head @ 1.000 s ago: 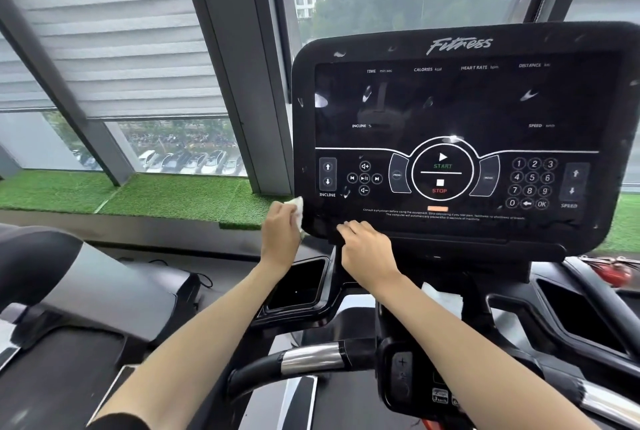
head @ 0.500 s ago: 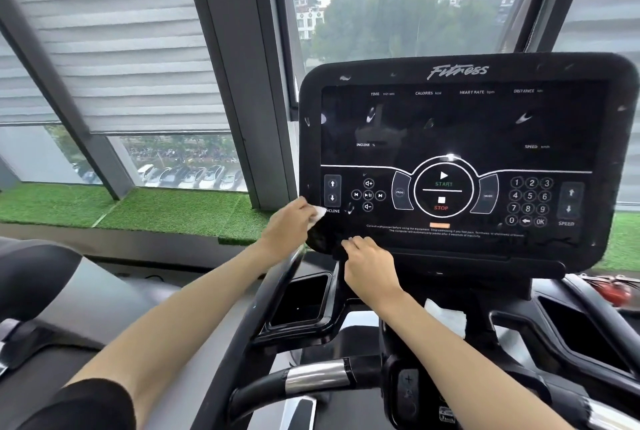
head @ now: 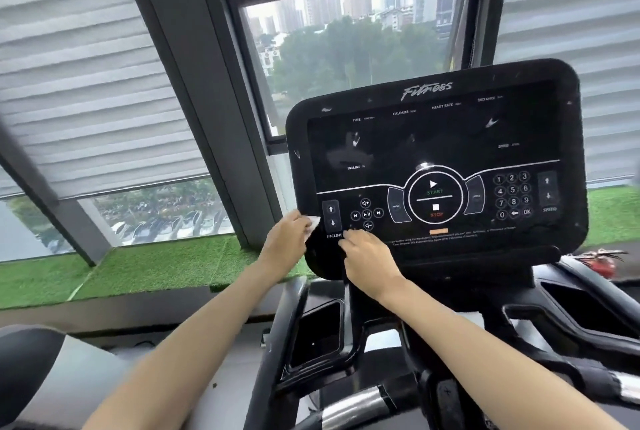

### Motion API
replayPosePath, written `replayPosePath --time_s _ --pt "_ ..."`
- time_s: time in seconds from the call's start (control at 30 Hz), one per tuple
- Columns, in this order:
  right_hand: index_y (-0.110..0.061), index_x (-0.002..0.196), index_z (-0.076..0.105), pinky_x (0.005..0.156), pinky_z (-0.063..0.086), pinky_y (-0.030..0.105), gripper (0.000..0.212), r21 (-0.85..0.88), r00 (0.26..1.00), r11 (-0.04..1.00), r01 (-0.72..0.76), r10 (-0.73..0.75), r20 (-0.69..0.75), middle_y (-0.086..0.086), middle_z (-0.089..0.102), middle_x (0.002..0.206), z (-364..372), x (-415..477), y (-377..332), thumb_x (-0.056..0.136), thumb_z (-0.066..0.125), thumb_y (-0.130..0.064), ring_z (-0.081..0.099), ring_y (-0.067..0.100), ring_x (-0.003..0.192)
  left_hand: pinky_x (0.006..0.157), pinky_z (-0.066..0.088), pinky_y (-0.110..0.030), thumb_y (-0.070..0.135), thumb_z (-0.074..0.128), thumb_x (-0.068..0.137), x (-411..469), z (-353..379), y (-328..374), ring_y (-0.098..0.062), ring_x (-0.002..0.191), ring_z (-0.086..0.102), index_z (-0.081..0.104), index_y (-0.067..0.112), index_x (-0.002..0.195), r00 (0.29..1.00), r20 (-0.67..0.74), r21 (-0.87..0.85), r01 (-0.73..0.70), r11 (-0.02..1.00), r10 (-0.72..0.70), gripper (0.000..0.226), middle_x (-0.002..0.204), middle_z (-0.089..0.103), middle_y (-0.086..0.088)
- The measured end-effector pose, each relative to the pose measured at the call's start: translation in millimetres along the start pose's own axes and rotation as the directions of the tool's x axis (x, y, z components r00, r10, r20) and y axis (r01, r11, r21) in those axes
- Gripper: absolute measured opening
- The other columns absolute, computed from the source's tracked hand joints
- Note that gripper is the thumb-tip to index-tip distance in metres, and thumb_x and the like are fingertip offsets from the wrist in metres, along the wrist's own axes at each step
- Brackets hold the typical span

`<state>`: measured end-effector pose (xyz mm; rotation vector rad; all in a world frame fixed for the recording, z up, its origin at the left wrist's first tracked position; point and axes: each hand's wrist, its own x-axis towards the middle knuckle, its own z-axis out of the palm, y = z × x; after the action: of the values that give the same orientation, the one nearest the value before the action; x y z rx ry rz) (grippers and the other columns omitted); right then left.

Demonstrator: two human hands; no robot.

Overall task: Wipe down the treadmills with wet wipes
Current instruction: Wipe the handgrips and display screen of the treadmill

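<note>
The treadmill's black console (head: 436, 138) fills the right half of the view, its dark screen marked with white specks. My left hand (head: 287, 239) grips a white wet wipe (head: 314, 221) and holds it against the console's lower left edge, beside the incline buttons. Most of the wipe is hidden inside the hand. My right hand (head: 370, 256) rests on the console's lower left corner with its fingers bent against the panel, just right of the left hand.
Black cup-holder trays (head: 315, 336) and handlebars (head: 349, 402) lie below the console. A red extinguisher (head: 602, 261) sits at the right. Green artificial turf (head: 138, 270) runs along the window sill. Another machine's grey shroud (head: 41, 360) is at the lower left.
My left hand has moved with the wipe from the console's outer left side up onto its lower left edge. My right hand shifted slightly up. The view has tilted upward.
</note>
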<state>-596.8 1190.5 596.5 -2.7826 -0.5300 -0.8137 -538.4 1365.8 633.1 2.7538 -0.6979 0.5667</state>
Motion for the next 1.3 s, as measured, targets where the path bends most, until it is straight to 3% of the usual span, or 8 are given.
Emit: replayPosePath --time_s 0.1,0.23,0.43,0.63,0.8,0.97,1.13,1.3 --pt "-0.002 0.112 0.069 0.105 0.041 0.038 0.045 -0.127 0.997 0.992 0.002 0.008 0.078 0.017 0.063 0.125 -4.1 12.2 -0.3 0.068 0.061 -0.006 0.059 0.027 0.120 0.072 0.046 -0.036 -0.005 0.045 0.086 -12.6 1.0 5.5 -0.026 0.093 0.056 0.061 0.004 0.100 0.957 0.215 0.085 -0.217 0.972 0.195 0.024 0.100 0.047 -0.005" --pt "-0.001 0.150 0.023 0.118 -0.005 0.036 0.062 -0.221 0.976 0.974 0.059 -0.009 0.219 0.017 0.009 0.160 -19.7 19.2 -2.2 0.092 0.042 -0.011 0.006 0.027 0.149 0.070 0.048 -0.037 -0.003 0.050 0.089 22.2 -19.6 -7.6 -0.025 0.077 0.057 0.064 0.004 0.091 1.000 -0.009 -0.002 -0.018 1.000 0.018 0.016 0.090 0.049 -0.002" --pt "-0.004 0.153 0.006 0.119 -0.006 0.040 0.066 -0.254 0.970 0.966 0.049 0.014 0.243 0.018 -0.011 0.160 -33.4 38.4 2.2 0.093 0.033 -0.009 -0.011 0.028 0.148 0.072 0.050 -0.039 -0.006 0.047 0.085 -4.7 -6.1 4.6 -0.026 0.091 0.057 0.062 0.005 0.103 0.945 0.213 0.089 -0.271 0.958 0.248 0.026 0.102 0.049 -0.006" --pt "-0.004 0.153 0.000 0.120 -0.004 0.043 0.065 -0.327 0.966 0.937 0.121 -0.036 0.254 0.013 -0.013 0.161 -39.5 62.8 19.0 0.097 0.031 -0.013 -0.012 0.026 0.148 0.064 0.044 -0.034 -0.007 0.052 0.087 33.0 -24.6 -6.8 -0.023 0.073 0.054 0.065 0.004 0.089 0.989 -0.136 0.004 0.051 0.999 -0.050 0.017 0.086 0.049 -0.001" --pt "-0.001 0.153 0.004 0.119 -0.006 0.044 0.062 -0.342 0.961 0.919 0.196 -0.110 0.254 0.016 -0.005 0.161 -39.4 67.9 27.3 0.097 0.029 -0.012 -0.005 0.029 0.149 0.057 0.053 -0.037 -0.013 0.062 0.068 -0.9 1.2 -5.5 -0.023 0.073 0.058 0.066 0.008 0.085 0.934 0.160 0.144 -0.343 0.928 0.321 0.028 0.085 0.053 -0.004" --pt "0.001 0.152 0.003 0.119 -0.001 0.046 0.063 -0.368 0.961 0.903 0.221 -0.138 0.239 0.018 -0.003 0.161 -33.7 65.5 30.3 0.093 0.014 -0.017 -0.001 0.031 0.149 0.059 0.044 -0.032 -0.005 0.061 0.083 22.7 -13.5 -3.0 -0.023 0.071 0.056 0.067 0.003 0.090 0.985 -0.173 0.042 0.024 0.999 -0.016 0.012 0.087 0.053 -0.004" --pt "0.002 0.151 0.011 0.119 0.006 0.046 0.068 -0.397 0.966 0.885 0.242 -0.180 0.188 0.019 0.005 0.160 -28.1 63.9 34.2 0.085 0.008 -0.015 0.006 0.033 0.148 0.060 0.051 -0.030 -0.004 0.069 0.072 1.3 -3.4 -3.5 -0.020 0.074 0.057 0.065 0.006 0.085 0.827 0.162 0.410 -0.553 0.725 0.539 0.017 0.087 0.059 -0.006" --pt "0.002 0.151 0.000 0.119 -0.001 0.046 0.064 -0.372 0.957 0.889 0.267 -0.201 0.208 0.019 -0.005 0.160 -30.6 63.9 38.7 0.091 0.016 -0.016 -0.003 0.033 0.148 0.055 0.052 -0.034 0.004 0.044 0.082 36.0 -30.6 2.2 -0.027 0.070 0.059 0.063 0.001 0.081 0.935 -0.278 0.341 -0.116 0.933 0.218 0.020 0.080 0.058 -0.012"
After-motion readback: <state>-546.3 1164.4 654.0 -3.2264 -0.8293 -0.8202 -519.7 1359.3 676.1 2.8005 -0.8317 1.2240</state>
